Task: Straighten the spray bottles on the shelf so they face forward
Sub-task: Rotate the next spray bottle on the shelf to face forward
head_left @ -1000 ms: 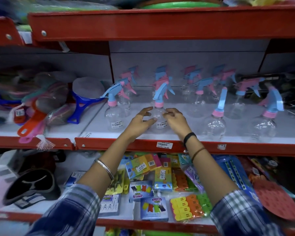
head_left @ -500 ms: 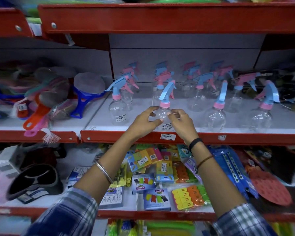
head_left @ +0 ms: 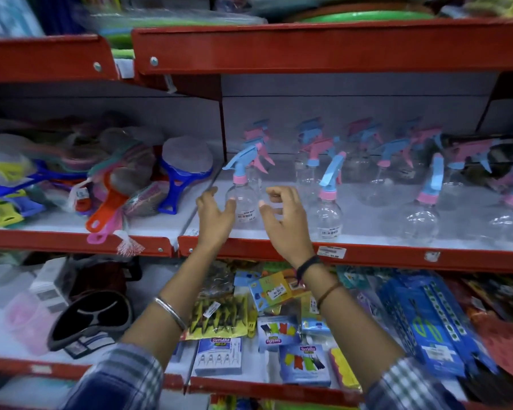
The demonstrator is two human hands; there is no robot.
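Note:
Clear spray bottles with blue and pink trigger heads stand in rows on the white middle shelf. The front-left bottle has its blue nozzle pointing left. My left hand and my right hand hover on either side of it, fingers spread, close to its body but not clasping it. To its right, the second front bottle has its blue head turned toward me. Two more front bottles stand further right, the far ones blurred.
Coloured scrubbers and brushes fill the shelf section at left. A red shelf lip carries a price tag. Below lie packets of clips and pegs. A red upper shelf hangs overhead.
Both hands have left the second front bottle and moved left to the front-left bottle. The view has swung left with them.

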